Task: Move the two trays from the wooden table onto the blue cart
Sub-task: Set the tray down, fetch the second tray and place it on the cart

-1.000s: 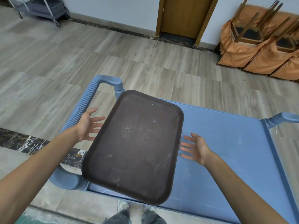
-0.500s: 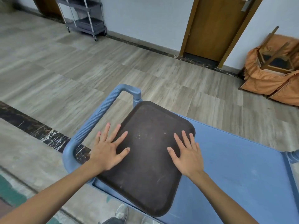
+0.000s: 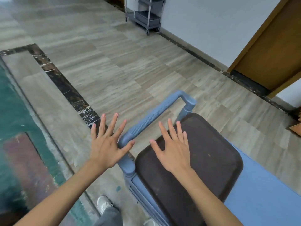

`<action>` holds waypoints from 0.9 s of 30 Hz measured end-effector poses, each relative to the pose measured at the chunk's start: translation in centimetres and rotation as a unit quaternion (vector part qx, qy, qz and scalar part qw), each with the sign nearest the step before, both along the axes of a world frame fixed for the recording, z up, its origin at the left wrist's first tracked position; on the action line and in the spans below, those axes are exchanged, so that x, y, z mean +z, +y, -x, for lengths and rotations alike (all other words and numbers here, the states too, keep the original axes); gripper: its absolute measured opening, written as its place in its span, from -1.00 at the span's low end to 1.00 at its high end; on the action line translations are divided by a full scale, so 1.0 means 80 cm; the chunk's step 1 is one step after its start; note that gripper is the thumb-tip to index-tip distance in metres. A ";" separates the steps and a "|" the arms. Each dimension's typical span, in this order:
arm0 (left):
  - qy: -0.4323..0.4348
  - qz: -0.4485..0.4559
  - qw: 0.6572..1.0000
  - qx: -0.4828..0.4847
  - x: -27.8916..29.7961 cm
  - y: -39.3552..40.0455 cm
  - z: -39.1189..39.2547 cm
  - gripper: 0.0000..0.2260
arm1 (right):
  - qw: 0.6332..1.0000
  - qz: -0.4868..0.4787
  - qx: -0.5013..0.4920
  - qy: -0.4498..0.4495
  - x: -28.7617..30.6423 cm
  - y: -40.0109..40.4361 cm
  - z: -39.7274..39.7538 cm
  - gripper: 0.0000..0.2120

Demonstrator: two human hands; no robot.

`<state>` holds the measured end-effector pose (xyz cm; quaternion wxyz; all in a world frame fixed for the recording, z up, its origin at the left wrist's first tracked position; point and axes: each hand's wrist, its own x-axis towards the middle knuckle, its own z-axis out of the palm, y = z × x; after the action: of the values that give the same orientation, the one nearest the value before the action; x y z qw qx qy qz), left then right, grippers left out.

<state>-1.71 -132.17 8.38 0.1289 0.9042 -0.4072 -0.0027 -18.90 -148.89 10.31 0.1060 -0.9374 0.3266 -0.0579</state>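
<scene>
A dark brown tray (image 3: 210,154) lies flat on the blue cart (image 3: 260,198), at the end by the ribbed handle (image 3: 153,118). My right hand (image 3: 172,149) hovers open over the tray's near-left part, fingers spread. Left of the handle, my left hand (image 3: 107,142) is held open above the floor, its thumb close to the handle's near end. Neither hand holds anything. Only one tray is in view, and the wooden table is out of sight.
A grey wheeled shelf cart (image 3: 145,15) stands by the far wall. A wooden door (image 3: 275,51) is at the right. A green and red carpet (image 3: 17,144) with a dark marble border (image 3: 65,88) lies at the left. My shoes (image 3: 104,204) show below.
Both hands have lifted off the tray and shifted left; the left hand is now beyond the cart's handle. The view has swung left, so the tray and cart sit further right.
</scene>
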 end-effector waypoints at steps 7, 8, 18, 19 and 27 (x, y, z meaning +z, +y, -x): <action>0.064 0.029 0.989 0.133 -0.031 0.109 -0.096 -0.26 | 0.995 -0.013 0.099 -0.002 -0.006 0.079 -0.167 -0.27; 0.077 0.024 0.985 0.151 -0.038 0.127 -0.106 -0.26 | 0.994 -0.019 0.108 -0.001 -0.008 0.089 -0.187 -0.28; 0.142 0.032 0.938 0.315 -0.091 0.276 -0.181 -0.32 | 0.972 -0.077 0.216 0.058 -0.048 0.222 -0.348 -0.33; 0.141 0.032 0.933 0.331 -0.095 0.288 -0.190 -0.32 | 0.969 -0.078 0.225 0.066 -0.054 0.234 -0.362 -0.34; 0.149 0.023 0.875 0.459 -0.119 0.372 -0.275 -0.32 | 0.935 -0.098 0.318 0.120 -0.100 0.310 -0.519 -0.31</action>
<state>20.31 -102.43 -1.11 0.1956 0.9752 0.0780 -0.0682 22.62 -124.11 2.27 0.1705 -0.9771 0.0262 0.1244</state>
